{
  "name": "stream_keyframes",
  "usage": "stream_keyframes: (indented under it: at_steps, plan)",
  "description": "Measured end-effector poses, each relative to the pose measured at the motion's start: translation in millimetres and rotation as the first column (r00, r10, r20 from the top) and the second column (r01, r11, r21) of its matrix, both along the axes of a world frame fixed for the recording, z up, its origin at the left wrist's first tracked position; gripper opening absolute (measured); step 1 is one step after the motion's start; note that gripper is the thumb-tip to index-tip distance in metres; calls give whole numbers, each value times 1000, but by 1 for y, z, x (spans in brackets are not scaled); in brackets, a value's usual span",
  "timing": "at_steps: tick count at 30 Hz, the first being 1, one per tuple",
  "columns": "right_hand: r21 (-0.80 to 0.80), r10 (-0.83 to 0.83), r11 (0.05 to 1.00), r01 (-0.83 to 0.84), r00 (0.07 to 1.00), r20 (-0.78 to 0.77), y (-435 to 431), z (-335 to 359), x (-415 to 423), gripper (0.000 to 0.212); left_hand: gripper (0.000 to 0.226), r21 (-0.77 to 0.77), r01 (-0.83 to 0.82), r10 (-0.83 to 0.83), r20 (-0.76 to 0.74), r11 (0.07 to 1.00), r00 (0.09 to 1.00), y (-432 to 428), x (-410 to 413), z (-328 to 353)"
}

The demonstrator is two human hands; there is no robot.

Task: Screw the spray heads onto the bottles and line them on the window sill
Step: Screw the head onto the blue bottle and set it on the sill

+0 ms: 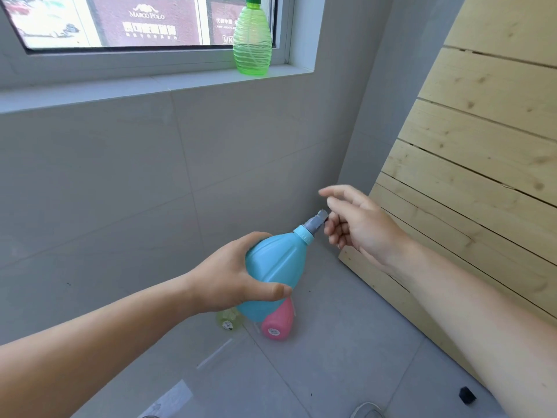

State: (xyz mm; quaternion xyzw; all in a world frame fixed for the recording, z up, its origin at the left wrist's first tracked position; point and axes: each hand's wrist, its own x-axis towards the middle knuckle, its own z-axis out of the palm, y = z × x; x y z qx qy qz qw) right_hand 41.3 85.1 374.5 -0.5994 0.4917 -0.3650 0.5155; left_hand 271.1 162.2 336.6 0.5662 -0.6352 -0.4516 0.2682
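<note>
The left hand (238, 279) is wrapped around the fat belly of a blue spray bottle (275, 268), with the thumb on the near side and the fingers round the far side. The bottle is tipped, so its neck points up and to the right. On the neck sit a light blue collar and a grey spray head (316, 221).

The right hand (358, 227) is at the grey spray head. Its fingers are loosely curled and part open, and the fingertips are touching or almost touching the head; I cannot tell if they pinch it.

Below the blue bottle, a pink bottle (278, 322) and a yellow-green bottle (229, 321) lie on the grey floor. High above the blue bottle, a green spray bottle (252, 40) stands upright on the window sill (150, 82), near its right end. Wooden planks (482, 146) lean to the right of the blue bottle.
</note>
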Motion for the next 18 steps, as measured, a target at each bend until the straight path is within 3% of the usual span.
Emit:
stream_keyframes:
  at_steps: [3, 6, 8, 10, 13, 18]
  plan:
    - [8, 137, 991, -137, 990, -24, 0, 2, -9, 27, 82, 6, -4, 4, 4, 1000, 1000, 0, 3, 0]
    - [-156, 111, 975, -161, 952, -285, -4, 0, -12, 15, 81, 9, 7, -7, 6, 1000, 1000, 1, 3, -1]
    - [-255, 51, 954, -155, 927, -372, -8, -1, -13, 13, 78, 4, 23, -23, 16, 1000, 1000, 2, 2, -1]
    - [-243, 91, 952, -184, 933, -350, -8, 2, -13, 15, 75, -1, 26, -26, 12, 1000, 1000, 2, 1, 0]
    - [-151, 209, 950, -273, 916, -344, -6, -2, -17, 39, 71, 8, 37, -37, 12, 999, 999, 2, 1, 0]
    - [-123, 226, 953, -276, 922, -313, -7, -4, -20, 60, 68, 15, 58, -59, 19, 998, 998, 3, 1, -2]
